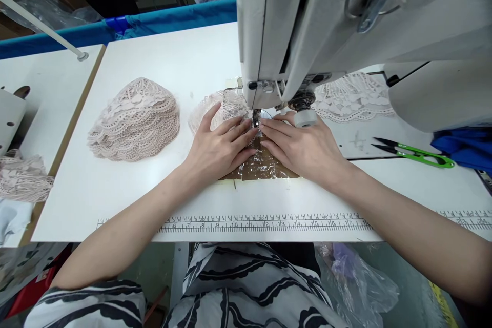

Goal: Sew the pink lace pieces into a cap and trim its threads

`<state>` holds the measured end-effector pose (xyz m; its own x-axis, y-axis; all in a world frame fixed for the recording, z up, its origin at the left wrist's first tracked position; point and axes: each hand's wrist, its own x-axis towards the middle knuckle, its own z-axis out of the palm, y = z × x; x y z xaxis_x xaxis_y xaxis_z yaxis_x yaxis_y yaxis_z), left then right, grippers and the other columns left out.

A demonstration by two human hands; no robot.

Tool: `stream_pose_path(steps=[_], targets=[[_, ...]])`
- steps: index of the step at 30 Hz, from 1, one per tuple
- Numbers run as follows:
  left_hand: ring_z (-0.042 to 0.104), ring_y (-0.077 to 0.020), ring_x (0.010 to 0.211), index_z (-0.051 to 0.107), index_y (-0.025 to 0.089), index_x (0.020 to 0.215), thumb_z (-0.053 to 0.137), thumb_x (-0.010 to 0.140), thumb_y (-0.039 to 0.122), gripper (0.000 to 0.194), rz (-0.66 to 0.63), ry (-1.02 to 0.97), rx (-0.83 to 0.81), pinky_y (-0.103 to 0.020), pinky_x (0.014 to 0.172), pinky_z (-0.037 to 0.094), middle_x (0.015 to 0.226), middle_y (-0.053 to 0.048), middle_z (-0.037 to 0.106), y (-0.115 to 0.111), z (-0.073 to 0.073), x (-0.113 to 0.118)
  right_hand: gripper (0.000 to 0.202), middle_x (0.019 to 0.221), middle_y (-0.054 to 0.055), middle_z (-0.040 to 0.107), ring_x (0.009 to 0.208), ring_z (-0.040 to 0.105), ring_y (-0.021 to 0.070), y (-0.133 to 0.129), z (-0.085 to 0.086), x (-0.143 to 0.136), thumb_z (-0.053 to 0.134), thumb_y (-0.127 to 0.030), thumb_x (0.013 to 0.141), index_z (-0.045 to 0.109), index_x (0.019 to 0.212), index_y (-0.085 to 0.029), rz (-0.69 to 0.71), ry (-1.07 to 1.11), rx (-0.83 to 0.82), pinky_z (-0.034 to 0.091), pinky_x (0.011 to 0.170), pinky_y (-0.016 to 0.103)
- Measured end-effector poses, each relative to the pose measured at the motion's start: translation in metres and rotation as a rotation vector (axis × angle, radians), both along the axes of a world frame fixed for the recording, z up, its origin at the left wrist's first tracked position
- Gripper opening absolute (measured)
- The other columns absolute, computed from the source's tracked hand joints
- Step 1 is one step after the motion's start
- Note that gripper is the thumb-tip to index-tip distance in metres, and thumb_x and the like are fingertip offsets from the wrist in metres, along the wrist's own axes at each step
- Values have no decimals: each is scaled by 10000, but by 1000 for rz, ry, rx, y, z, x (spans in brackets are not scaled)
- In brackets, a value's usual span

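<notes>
A pale pink lace piece lies under the presser foot of a white sewing machine. My left hand rests flat on the lace, its fingers spread and the tips just left of the foot. From the right, my right hand lies with outstretched fingers close to the foot, beneath the machine head. Between both hands shows a brown patch covered in clear tape on the table. The lace right at the needle is mostly hidden by my fingers.
A stack of lace pieces sits at left, and more lace lies behind the machine head. Green-handled scissors and blue cloth are at right. A printed ruler runs along the front edge. Other people stand beyond the table.
</notes>
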<state>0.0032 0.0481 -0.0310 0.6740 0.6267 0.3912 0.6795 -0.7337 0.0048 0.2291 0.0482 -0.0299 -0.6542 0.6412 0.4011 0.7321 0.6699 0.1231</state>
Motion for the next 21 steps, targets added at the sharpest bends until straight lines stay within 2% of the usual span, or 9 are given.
stream_pose_path(steps=[9, 15, 18, 21], targets=[[660, -283, 1225, 680, 243, 1271, 518, 1013, 399, 342, 6, -17, -22, -656, 1196, 313, 1282, -85, 708, 1, 0, 0, 325, 1153, 86, 756, 1032, 642, 262, 1, -1, -1, 478, -282, 1037, 714, 1191, -120, 5, 31, -34, 402, 1011, 470], [669, -262, 1209, 674, 197, 1255, 535, 1007, 393, 345, -26, -20, 35, -605, 1190, 339, 1255, -79, 726, 2, 2, -2, 310, 1124, 92, 764, 1023, 648, 262, 2, -1, 1, 495, -271, 1029, 718, 1173, -111, 16, 45, -16, 393, 1031, 472], [672, -225, 1202, 685, 202, 1204, 515, 1020, 359, 296, 38, -50, 37, -535, 1188, 362, 1248, -50, 733, 5, 6, -7, 285, 1099, 87, 771, 990, 662, 254, 1, 0, 1, 499, -244, 1025, 731, 1133, -120, 37, 67, 8, 423, 980, 455], [652, -242, 1225, 661, 186, 1234, 482, 1031, 373, 328, 114, 9, 21, -518, 1160, 378, 1301, -72, 705, 6, 9, -14, 266, 1146, 61, 761, 933, 670, 218, -4, 1, -2, 492, -212, 1025, 720, 1148, -151, 85, 117, 9, 454, 872, 388]])
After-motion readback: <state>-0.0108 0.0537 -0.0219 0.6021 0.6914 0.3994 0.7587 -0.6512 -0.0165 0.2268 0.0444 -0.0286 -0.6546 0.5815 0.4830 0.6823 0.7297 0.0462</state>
